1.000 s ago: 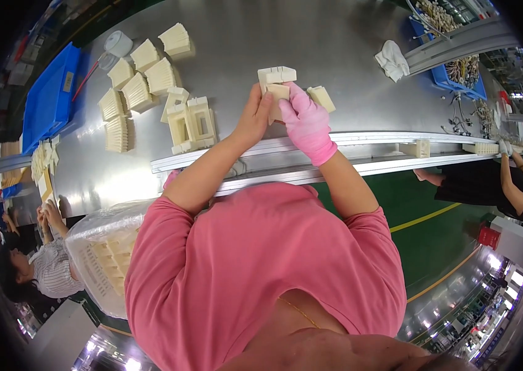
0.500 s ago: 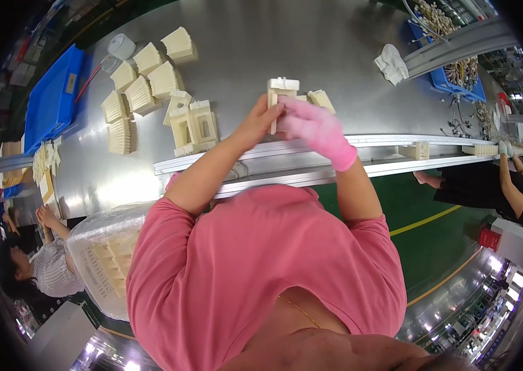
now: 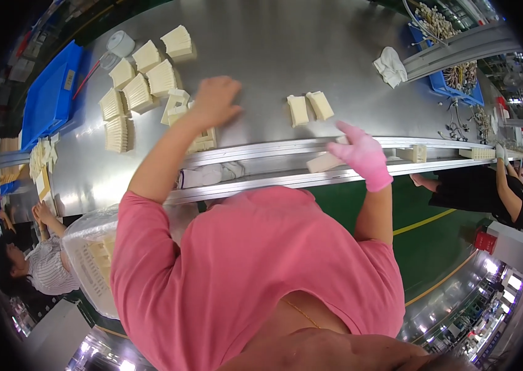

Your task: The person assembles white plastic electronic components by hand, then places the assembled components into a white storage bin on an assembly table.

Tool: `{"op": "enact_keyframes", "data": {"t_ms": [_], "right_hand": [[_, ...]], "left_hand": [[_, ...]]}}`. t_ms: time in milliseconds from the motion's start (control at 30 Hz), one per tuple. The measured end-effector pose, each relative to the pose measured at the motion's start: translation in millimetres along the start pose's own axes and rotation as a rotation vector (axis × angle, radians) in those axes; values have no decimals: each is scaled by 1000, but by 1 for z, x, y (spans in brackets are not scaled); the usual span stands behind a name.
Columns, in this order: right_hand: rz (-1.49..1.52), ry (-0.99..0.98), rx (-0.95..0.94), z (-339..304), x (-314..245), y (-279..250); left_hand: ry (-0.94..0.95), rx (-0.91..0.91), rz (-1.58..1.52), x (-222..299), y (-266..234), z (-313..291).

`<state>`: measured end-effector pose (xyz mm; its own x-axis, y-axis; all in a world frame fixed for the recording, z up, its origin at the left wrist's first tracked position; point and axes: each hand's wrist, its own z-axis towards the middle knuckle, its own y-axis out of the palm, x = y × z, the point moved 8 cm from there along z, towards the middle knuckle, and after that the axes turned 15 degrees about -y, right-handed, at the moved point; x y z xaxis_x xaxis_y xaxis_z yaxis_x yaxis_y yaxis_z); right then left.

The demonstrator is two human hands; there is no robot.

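Note:
My bare left hand [image 3: 215, 102] is over the inner end of a group of cream plastic frames [image 3: 203, 141], its thumb apart from its fingers and nothing seen in it. The hand and forearm hide much of these frames. My right hand [image 3: 361, 154], in a pink glove, is at the metal rails with its fingers spread. Just left of it a cream plastic block [image 3: 325, 162] lies tilted in the channel between the rails, at or close to the thumb. Two small cream blocks [image 3: 298, 111] stand side by side on the metal table beyond.
Several ribbed cream parts [image 3: 140, 94] lie at the left, by a clear jar [image 3: 120, 44] and a blue tray [image 3: 51, 96]. White gloves [image 3: 212, 174] lie in the channel [image 3: 267, 167]. A white cloth [image 3: 390, 67] sits at the right. Co-workers are at both sides.
My hands have moved apart: the left went left to the frames, the right came down right to the rails. The cream frame they both held is out of them; a block now lies in the channel.

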<state>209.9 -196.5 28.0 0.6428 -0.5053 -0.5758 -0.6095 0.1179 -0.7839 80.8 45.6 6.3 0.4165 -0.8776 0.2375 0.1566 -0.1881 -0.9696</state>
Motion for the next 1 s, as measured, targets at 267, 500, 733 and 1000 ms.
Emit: {"op": "enact_keyframes", "data": {"t_ms": [267,500,733,1000], "right_hand": [[-407,-110,200,74,31,-1],[-602,47,-90,136,61,55],[-106,-38,90,100,-5,7],[492,-193,99,78,-49,56]], "left_hand": [[-220,-469,153,-86,62,11],[-265,-65,-981,-45,-19,14],[-712,-305,-1614,-12,47,-1],[-453,-150,-1349,49,44,-11]]}}
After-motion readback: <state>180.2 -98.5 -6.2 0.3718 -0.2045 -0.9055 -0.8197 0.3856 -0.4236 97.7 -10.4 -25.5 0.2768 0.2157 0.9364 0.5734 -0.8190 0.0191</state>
